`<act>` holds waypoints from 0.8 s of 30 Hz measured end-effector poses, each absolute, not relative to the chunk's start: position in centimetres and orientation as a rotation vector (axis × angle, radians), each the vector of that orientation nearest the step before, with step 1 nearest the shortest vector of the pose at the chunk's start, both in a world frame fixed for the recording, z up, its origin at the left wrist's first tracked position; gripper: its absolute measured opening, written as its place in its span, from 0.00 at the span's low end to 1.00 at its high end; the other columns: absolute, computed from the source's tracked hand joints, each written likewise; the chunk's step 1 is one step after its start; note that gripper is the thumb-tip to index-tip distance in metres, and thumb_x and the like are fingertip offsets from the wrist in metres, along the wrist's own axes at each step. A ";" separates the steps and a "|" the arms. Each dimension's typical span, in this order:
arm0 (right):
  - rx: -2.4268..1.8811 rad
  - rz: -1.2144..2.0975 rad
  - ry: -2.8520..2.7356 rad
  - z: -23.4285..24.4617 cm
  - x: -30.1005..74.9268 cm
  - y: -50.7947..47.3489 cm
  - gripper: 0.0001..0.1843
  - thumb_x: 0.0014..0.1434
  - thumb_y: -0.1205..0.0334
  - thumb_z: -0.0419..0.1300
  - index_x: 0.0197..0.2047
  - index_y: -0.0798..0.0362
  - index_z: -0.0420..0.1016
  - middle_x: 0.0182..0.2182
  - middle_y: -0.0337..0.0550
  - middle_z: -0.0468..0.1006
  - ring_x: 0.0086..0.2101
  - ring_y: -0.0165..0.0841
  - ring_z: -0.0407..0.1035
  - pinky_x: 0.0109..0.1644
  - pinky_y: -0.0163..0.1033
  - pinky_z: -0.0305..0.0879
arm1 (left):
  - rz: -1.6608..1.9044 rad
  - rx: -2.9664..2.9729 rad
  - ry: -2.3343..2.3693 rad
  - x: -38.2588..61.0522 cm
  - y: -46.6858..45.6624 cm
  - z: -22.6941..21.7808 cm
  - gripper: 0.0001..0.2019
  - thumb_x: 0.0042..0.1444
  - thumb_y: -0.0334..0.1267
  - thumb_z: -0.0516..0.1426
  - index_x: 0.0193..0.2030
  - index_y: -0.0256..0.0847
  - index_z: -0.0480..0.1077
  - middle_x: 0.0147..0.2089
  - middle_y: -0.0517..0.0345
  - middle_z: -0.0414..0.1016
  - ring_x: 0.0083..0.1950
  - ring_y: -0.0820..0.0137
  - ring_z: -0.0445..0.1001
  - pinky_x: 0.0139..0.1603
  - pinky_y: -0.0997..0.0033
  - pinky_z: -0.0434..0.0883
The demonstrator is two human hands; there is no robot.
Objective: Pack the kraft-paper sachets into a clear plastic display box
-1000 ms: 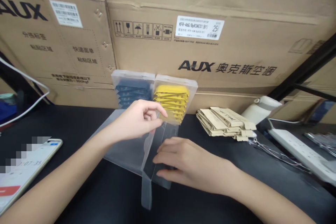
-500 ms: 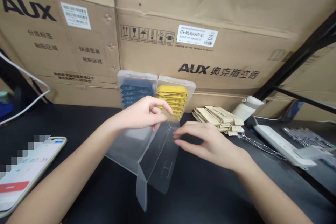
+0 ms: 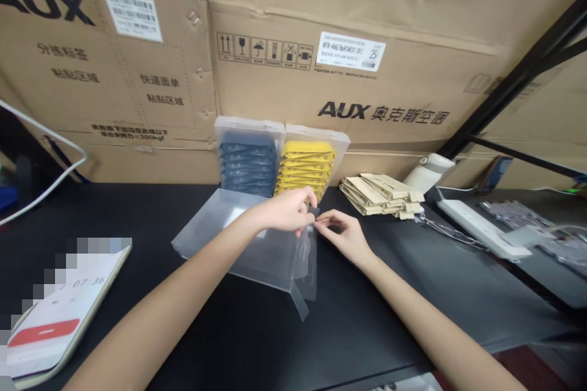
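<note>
Against printed AUX air-conditioner cartons, a black desktop is shared by packaging and two bare hands. At its centre, a clear plastic box is laid flat, its long axis running roughly left to right, the closed end at the left and the flapped end at the right. Behind it, two upright clear boxes are stood side by side, one filled with blue packets, the other with yellow packets. At the right, a white power strip, a pale bottle and a stack of kraft-paper packets are seen; at the near left, a smartphone is laid with timer-like digits displayed.

Both hands are met at the far corner of the flapped end. The left hand, nearer the box's body, is poised above it, fingers curled; whether anything is held cannot be told. The right hand is placed just outside, thumb and forefinger narrowly set; whether thin film is gripped cannot be told. Below the fingertips, toward the wearer, the end flap is extended, and a narrow side flap is splayed from the near corner.
</note>
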State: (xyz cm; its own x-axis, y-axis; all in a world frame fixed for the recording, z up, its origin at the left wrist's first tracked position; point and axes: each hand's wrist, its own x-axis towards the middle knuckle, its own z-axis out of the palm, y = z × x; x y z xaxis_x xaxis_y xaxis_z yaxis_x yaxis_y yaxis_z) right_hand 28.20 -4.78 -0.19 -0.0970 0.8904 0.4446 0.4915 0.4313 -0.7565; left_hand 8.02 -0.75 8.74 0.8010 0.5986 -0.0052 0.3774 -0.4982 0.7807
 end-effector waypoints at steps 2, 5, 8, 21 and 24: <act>-1.166 0.570 -1.633 -0.6 28.6 -4.4 0.14 0.50 0.55 0.68 0.36 0.51 0.71 0.29 0.39 0.75 0.29 0.31 0.71 0.36 0.37 0.71 | 0.256 2.083 0.657 8.4 -1.1 8.6 0.10 0.52 0.30 0.50 0.42 0.42 0.57 0.19 0.67 0.70 0.23 0.70 0.71 0.23 0.78 0.61; -1.084 0.774 -1.543 -0.4 29.2 -4.1 0.18 0.46 0.57 0.71 0.38 0.50 0.71 0.33 0.40 0.76 0.34 0.32 0.72 0.39 0.37 0.71 | 0.162 2.016 0.603 8.8 -1.7 8.6 0.09 0.53 0.29 0.51 0.40 0.43 0.57 0.18 0.69 0.68 0.22 0.72 0.70 0.23 0.78 0.63; -1.064 0.994 -1.528 -0.2 29.6 -4.2 0.14 0.49 0.56 0.69 0.36 0.52 0.73 0.35 0.42 0.78 0.38 0.34 0.74 0.45 0.40 0.70 | 0.117 1.977 0.565 9.1 -2.5 9.1 0.10 0.52 0.27 0.51 0.40 0.43 0.57 0.18 0.70 0.67 0.21 0.73 0.69 0.23 0.78 0.64; -1.092 1.010 -1.498 -0.9 29.0 -4.5 0.09 0.44 0.59 0.69 0.29 0.52 0.75 0.25 0.42 0.80 0.30 0.41 0.76 0.31 0.42 0.73 | 0.450 2.014 0.476 11.1 -5.6 9.3 0.07 0.53 0.29 0.53 0.34 0.43 0.57 0.17 0.71 0.65 0.19 0.75 0.68 0.25 0.78 0.63; -1.132 0.957 -1.541 -1.3 29.4 -4.1 0.07 0.41 0.64 0.68 0.23 0.51 0.72 0.21 0.40 0.78 0.25 0.38 0.74 0.27 0.39 0.71 | 0.501 2.015 0.487 11.7 -5.7 8.3 0.07 0.52 0.29 0.53 0.35 0.42 0.59 0.18 0.71 0.66 0.21 0.75 0.70 0.26 0.77 0.64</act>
State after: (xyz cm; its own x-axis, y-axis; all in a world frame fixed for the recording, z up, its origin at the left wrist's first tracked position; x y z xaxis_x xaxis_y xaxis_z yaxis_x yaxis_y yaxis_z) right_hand 29.44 -4.12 -1.25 -0.1065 0.9640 0.2436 0.2093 0.2612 -0.9423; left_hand 11.74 -5.73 8.34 0.8354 0.5297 0.1467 0.1323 -0.4529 0.8817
